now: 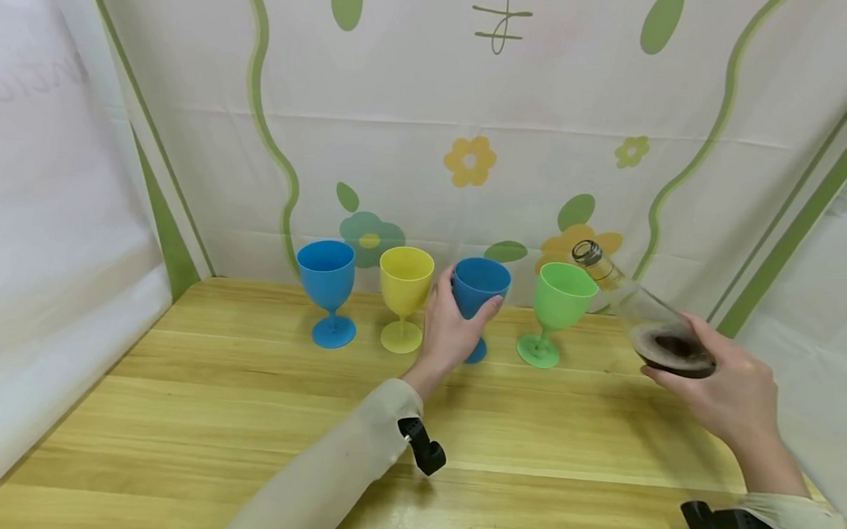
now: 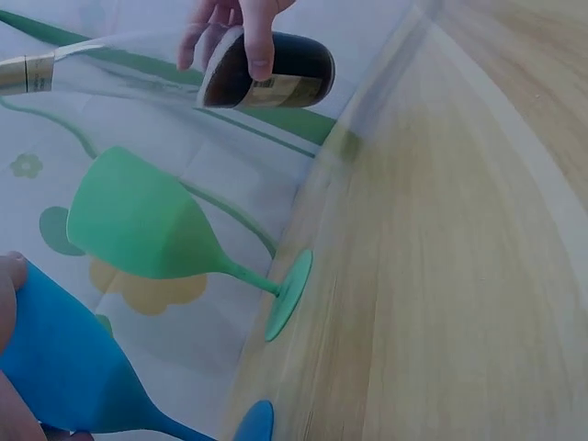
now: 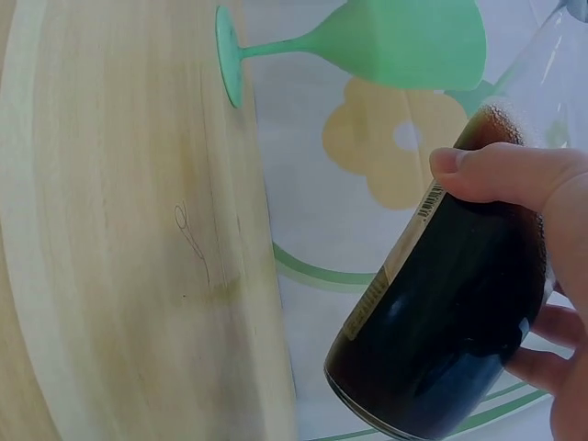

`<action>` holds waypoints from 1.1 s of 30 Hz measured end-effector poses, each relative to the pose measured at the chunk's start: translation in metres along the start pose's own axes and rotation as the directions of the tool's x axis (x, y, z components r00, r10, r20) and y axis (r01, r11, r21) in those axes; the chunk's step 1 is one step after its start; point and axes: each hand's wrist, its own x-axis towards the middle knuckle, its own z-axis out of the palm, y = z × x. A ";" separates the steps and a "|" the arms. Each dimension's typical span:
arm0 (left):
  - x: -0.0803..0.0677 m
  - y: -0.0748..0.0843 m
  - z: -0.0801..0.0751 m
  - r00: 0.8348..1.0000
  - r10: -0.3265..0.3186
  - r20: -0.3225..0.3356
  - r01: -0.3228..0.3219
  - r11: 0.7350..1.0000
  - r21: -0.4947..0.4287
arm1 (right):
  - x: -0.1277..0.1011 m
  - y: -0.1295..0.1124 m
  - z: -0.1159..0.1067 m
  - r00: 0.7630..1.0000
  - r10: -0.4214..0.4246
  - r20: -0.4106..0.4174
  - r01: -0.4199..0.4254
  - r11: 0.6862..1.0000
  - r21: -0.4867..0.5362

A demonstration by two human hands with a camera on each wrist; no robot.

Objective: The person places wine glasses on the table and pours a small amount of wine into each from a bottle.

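My left hand (image 1: 452, 328) grips the bowl of a blue goblet (image 1: 480, 287) that stands third in a row on the wooden table (image 1: 250, 414). My right hand (image 1: 720, 384) holds a glass bottle (image 1: 646, 315) with dark liquid in its base, tilted with the open neck pointing up-left toward the green goblet (image 1: 558, 300). The bottle (image 3: 450, 322) fills the right wrist view, my fingers (image 3: 514, 175) curled round it. In the left wrist view the green goblet (image 2: 147, 225) and the blue goblet (image 2: 64, 367) show close up.
Another blue goblet (image 1: 327, 280) and a yellow goblet (image 1: 405, 287) stand to the left in the row. A flowered white cloth backdrop (image 1: 470, 141) hangs right behind the goblets and along both sides. The table's front half is bare wood.
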 end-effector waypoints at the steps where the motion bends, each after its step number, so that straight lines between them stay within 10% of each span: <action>1: -0.001 0.000 -0.001 1.000 0.005 0.002 -0.005 1.000 -0.001 | 0.000 0.000 0.000 1.000 0.000 0.008 0.000 1.000 -0.008; 33: -0.036 0.003 -0.018 0.994 0.071 0.080 -0.070 0.997 -0.020 | 0.002 -0.007 -0.009 0.994 -0.106 0.018 0.108 0.986 -0.123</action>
